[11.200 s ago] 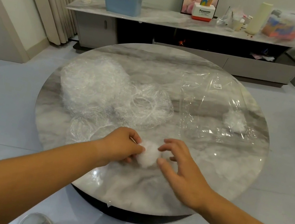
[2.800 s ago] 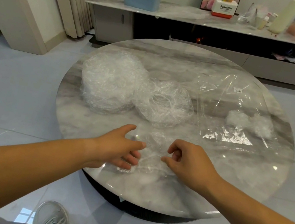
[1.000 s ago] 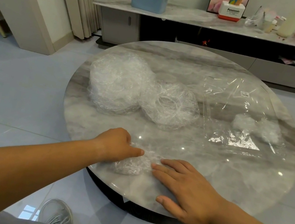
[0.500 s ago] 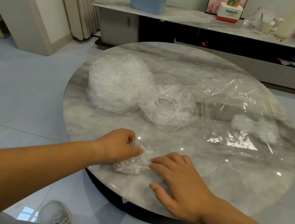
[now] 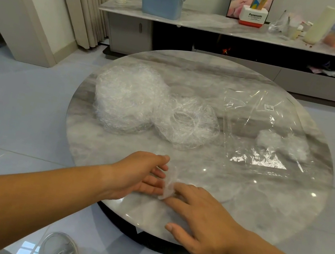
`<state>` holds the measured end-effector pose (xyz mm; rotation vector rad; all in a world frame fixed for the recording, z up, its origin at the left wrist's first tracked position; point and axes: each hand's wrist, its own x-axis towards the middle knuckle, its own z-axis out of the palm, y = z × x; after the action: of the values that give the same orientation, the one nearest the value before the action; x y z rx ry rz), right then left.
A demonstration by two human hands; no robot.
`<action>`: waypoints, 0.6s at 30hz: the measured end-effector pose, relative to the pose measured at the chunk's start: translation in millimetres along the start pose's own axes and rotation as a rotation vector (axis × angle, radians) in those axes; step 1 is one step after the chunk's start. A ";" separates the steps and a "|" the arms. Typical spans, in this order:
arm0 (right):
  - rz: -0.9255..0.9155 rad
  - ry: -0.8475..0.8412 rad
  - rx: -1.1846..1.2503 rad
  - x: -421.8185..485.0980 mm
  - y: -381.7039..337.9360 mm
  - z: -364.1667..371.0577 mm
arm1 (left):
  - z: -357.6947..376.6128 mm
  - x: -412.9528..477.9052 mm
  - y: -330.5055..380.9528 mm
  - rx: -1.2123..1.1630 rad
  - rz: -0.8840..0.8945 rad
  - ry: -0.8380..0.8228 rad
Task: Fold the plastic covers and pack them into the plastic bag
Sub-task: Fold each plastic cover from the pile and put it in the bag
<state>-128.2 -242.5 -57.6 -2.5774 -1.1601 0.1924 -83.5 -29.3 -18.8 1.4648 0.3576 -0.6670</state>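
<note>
Because the folded cover [image 5: 168,184] is thin and clear, its outline is hard to make out: only a small pale flap shows near the front edge of the surface [image 5: 239,195], standing between the hands. The left hand [image 5: 142,176] has its fingers straight, touching the flap from the side. The right hand [image 5: 202,218] lies flat, its fingertips pressing the flap's lower part and hiding it. Half a second ago the left hand was curled over a wider, crumpled wad; now it has opened and the cover is narrower. The heap of loose covers [image 5: 127,97] sits at the far left. The plastic bag [image 5: 276,114] lies at the right with two folded wads [image 5: 269,139] inside. Its sticker [image 5: 269,108] is too small to read. A box [image 5: 253,16] on the far counter reads "Panasonic".
</note>
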 end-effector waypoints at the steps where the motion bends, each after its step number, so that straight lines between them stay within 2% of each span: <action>1: 0.001 0.016 0.035 -2.6 -0.2 -1.4 | 1.2 0.2 -1.8 0.026 0.002 -0.006; 4: -0.015 0.073 0.096 -10.1 1.3 -3.7 | 5.2 0.7 -4.8 0.108 0.009 -0.026; 6: 0.004 0.180 0.124 -12.8 3.3 -4.1 | 8.0 0.9 -3.6 0.145 0.015 -0.028; 8: 0.106 0.328 0.181 -11.8 5.7 -6.9 | 10.7 1.3 -0.8 0.165 0.019 -0.023; 10: 0.295 0.410 0.232 -6.4 10.0 -11.7 | 13.0 1.0 2.0 0.157 0.015 -0.015; 13: 0.567 0.317 0.320 -0.3 21.2 -14.8 | 15.5 0.0 4.4 0.124 0.007 -0.020; 18: 0.745 0.153 0.446 2.0 22.5 -21.8 | 14.2 -0.4 5.6 0.093 -0.013 -0.036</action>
<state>-105.6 -259.9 -44.4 -2.4236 -0.0413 0.3564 -82.8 -43.3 -12.7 1.5381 0.3118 -0.7277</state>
